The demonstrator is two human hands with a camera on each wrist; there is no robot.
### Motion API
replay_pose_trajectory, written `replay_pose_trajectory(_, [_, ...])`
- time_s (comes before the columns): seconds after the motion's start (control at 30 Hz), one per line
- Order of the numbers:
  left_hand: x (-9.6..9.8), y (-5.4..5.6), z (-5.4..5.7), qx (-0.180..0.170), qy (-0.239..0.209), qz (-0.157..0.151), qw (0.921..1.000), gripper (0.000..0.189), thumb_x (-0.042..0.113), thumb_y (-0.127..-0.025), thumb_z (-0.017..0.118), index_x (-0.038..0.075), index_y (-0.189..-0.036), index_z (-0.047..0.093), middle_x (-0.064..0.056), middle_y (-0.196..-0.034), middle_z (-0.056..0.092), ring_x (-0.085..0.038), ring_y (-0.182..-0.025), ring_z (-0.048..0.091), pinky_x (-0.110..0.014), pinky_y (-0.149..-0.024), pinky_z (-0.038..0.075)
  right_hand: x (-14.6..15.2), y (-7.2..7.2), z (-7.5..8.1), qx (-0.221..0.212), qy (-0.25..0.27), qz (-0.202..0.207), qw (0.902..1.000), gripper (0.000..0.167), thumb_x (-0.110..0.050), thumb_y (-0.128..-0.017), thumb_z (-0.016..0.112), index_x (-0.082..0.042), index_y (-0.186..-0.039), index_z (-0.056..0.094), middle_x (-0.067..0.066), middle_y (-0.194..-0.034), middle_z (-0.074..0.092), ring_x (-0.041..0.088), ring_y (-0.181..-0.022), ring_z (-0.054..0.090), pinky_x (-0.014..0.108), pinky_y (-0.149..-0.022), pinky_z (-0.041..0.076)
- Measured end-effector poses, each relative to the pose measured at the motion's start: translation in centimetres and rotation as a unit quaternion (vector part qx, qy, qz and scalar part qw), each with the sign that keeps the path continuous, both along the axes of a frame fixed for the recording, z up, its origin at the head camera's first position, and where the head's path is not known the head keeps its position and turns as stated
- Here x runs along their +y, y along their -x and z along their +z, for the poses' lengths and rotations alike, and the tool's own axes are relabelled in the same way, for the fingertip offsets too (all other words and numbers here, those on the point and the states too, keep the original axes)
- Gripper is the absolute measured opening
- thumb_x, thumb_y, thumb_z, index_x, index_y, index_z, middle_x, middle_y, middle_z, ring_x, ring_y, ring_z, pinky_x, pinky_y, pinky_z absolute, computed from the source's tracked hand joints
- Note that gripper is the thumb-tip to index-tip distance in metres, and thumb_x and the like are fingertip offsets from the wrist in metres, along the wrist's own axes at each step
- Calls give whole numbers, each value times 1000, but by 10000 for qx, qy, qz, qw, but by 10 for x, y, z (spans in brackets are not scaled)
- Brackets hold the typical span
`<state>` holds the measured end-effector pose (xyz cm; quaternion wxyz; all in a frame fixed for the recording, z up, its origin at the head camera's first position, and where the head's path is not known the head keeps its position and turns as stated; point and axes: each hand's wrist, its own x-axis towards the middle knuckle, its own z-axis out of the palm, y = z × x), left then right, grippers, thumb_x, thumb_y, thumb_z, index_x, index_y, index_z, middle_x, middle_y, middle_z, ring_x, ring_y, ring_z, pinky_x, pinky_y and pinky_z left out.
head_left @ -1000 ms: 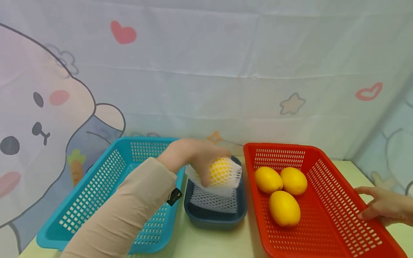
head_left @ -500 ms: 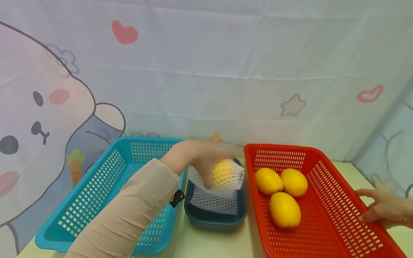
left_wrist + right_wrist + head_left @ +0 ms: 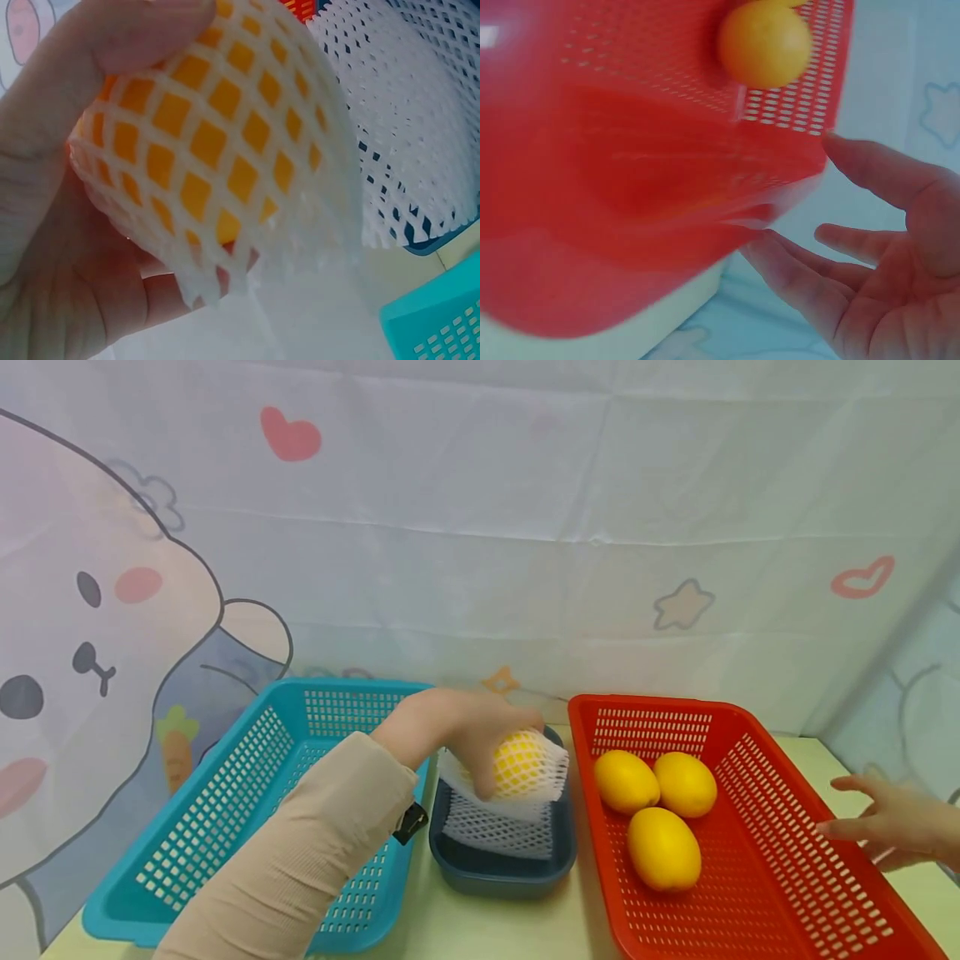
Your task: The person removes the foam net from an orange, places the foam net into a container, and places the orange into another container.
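My left hand (image 3: 472,731) grips a yellow oval fruit (image 3: 517,764) wrapped in a white foam net (image 3: 557,772), held over a dark blue container (image 3: 498,883). Up close in the left wrist view, the thumb lies across the fruit (image 3: 210,142), and the net's frayed end hangs loose. More white foam nets (image 3: 498,835) lie in the container beneath. At the right, my right hand (image 3: 892,818) is spread beside the red basket (image 3: 817,827), holding nothing. In the right wrist view its fingertips are at the basket's rim; whether they touch it is hard to tell.
Inside the red basket, at its left and back, lie three bare yellow fruits (image 3: 663,849). A turquoise basket (image 3: 255,752) stands on the left, partly behind the left sleeve (image 3: 300,852). A printed cloth (image 3: 465,527) hangs behind the table (image 3: 450,935).
My right hand has loosened from the red basket's rim, and its fingers have spread. The left hand moved slightly right with the netted fruit, then stayed nearly still.
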<state>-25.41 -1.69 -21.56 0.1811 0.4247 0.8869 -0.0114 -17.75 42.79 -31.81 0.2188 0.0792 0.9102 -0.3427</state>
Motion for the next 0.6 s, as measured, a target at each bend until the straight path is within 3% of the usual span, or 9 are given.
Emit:
replay_pose_trajectory(0.07, [0,0,0,32,15,3,10000,72,17,-66,79,22,-128,42,4,-105,55,-14,-90,52,-26,-77,44,-1,5,9,106,-344,45,9993,92,-37,-90,60,24,-128,2,35,-97,53,36,-83,62,45,-71,52])
replay_pose_trajectory(0.17, [-2,1,-1,81,37,-26,10000,72,17,-67,78,22,-129,41,4,-106,55,-14,-90,52,-26,-77,44,-6,12,18,224,-332,194,9990,91,-40,-91,56,24,-130,5,37,-103,51,38,-88,61,47,-73,51])
replay_pose_trajectory(0.4, [-2,3,-2,38,44,12,10000,73,17,-67,78,21,-130,41,4,-107,55,-13,-91,51,-26,-77,44,-35,16,30,652,191,274,9973,77,-37,-93,53,13,-137,16,12,-90,57,22,-75,56,36,-65,52])
replay_pose_trajectory(0.6, [0,3,-2,-3,53,71,10000,74,17,-68,78,23,-131,40,4,-107,54,-13,-91,51,-26,-77,44,-55,20,38,993,170,569,9933,71,-36,-93,55,8,-139,23,12,-97,58,23,-81,54,35,-67,52])
